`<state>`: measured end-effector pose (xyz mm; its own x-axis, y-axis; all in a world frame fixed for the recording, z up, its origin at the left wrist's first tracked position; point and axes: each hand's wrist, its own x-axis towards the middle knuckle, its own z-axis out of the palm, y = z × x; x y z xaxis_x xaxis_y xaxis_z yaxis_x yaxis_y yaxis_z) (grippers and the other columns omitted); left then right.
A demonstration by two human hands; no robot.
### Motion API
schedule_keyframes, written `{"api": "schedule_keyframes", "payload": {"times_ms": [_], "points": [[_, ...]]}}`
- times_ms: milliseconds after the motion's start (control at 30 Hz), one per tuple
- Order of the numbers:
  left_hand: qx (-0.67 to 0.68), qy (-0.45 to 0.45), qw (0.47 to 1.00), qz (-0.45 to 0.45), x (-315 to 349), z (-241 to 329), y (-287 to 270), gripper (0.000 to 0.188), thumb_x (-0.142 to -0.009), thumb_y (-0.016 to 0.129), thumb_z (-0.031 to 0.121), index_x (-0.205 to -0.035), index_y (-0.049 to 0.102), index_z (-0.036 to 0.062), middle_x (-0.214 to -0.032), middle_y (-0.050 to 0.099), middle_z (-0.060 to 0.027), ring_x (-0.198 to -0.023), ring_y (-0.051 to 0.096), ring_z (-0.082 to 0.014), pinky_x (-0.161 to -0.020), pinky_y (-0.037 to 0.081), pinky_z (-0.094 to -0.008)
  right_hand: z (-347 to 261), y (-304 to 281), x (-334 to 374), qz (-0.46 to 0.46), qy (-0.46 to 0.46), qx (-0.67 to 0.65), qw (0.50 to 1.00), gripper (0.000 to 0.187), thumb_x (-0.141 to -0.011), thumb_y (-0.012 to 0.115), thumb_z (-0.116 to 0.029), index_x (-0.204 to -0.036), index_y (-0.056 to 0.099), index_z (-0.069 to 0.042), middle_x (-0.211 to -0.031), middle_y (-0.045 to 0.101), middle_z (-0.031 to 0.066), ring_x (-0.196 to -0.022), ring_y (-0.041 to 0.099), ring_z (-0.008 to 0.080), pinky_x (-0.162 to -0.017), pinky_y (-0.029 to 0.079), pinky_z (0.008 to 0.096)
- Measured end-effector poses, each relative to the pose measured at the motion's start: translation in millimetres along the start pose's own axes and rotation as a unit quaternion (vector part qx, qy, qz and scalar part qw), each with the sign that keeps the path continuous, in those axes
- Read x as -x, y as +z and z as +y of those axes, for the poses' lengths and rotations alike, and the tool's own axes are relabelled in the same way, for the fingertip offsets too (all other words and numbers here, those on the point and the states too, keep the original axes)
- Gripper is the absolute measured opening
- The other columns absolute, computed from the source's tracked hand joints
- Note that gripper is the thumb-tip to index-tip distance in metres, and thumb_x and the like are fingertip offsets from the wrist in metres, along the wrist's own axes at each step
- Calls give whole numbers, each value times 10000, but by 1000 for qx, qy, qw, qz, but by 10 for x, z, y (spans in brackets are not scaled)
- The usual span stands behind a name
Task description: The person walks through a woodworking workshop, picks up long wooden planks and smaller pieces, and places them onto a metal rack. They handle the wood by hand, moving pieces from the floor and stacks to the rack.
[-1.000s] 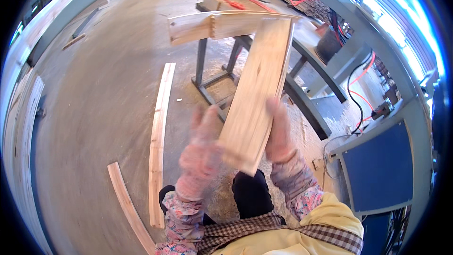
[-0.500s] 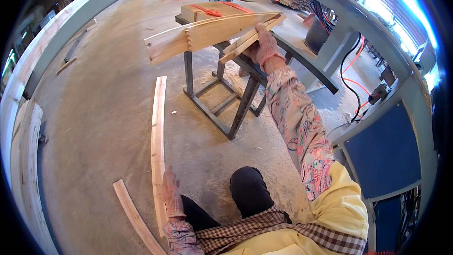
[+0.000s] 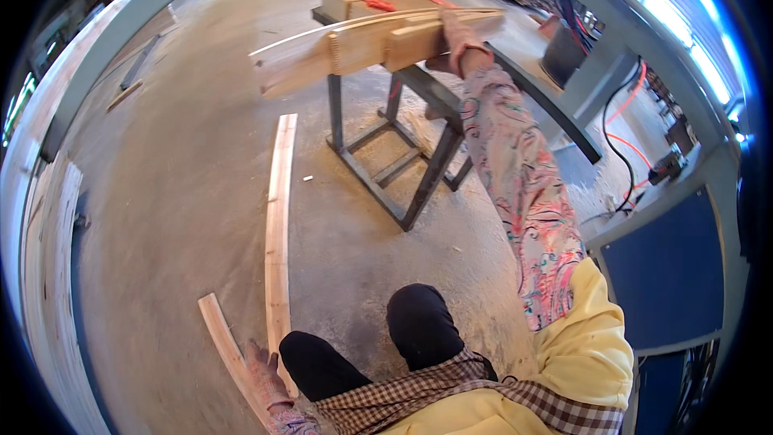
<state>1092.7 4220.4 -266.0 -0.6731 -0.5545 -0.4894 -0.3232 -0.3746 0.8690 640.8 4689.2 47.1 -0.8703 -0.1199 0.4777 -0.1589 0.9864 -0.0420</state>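
My right hand [image 3: 460, 39], in a pinkish glove, is wrapped round a short wooden board [image 3: 411, 43] lying against a longer board [image 3: 358, 42] with a zigzag finger joint. The boards rest on edge across a dark metal stand [image 3: 431, 97], and the longer one sticks out to the left. Its far end is partly behind my hand. Low on the left, my left hand [image 3: 266, 376] is open, fingers stretched out, over a short wooden strip [image 3: 216, 326] on the floor. Just right of it lies a long wooden strip [image 3: 279, 217], passing behind my knee.
A wooden block [image 3: 354, 5] with red strapping sits at the stand's far end. A grey metal frame [image 3: 113, 48] curves across the left and top. Blue panels [image 3: 664, 274] stand at right, near black and orange cables [image 3: 624, 153]. More timber [image 3: 52, 274] lies along the left edge.
My left hand has moved left and down, from the long strip to the short one. My right hand has turned the short board against the longer one, slightly farther away.
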Motion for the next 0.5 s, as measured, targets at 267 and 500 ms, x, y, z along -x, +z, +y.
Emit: {"api": "schedule_keyframes", "payload": {"times_ms": [267, 500], "points": [[45, 11, 999, -29, -20, -59, -14, 582, -1039, 433, 353, -1517, 326, 39, -1599, 261, -160, -1453, 295, -323, -1082, 383, -440, -70, 307, -357, 52, 391, -397, 829, 645, -987, 489, -367, -1524, 303, -63, -1509, 428, 186, -1397, 412, 326, -1167, 324, 391], [-275, 91, 956, 38, -213, -84, 76, 668, -853, 667, 313, -1366, 464, -64, -1297, 572, -269, -1238, 533, -365, -1039, 409, -402, 412, 426, 80, 29, 73, -22, 997, 621, -1007, 431, -380, -1528, 307, -68, -1530, 400, 168, -1417, 378, 305, -1179, 296, 382]]}}
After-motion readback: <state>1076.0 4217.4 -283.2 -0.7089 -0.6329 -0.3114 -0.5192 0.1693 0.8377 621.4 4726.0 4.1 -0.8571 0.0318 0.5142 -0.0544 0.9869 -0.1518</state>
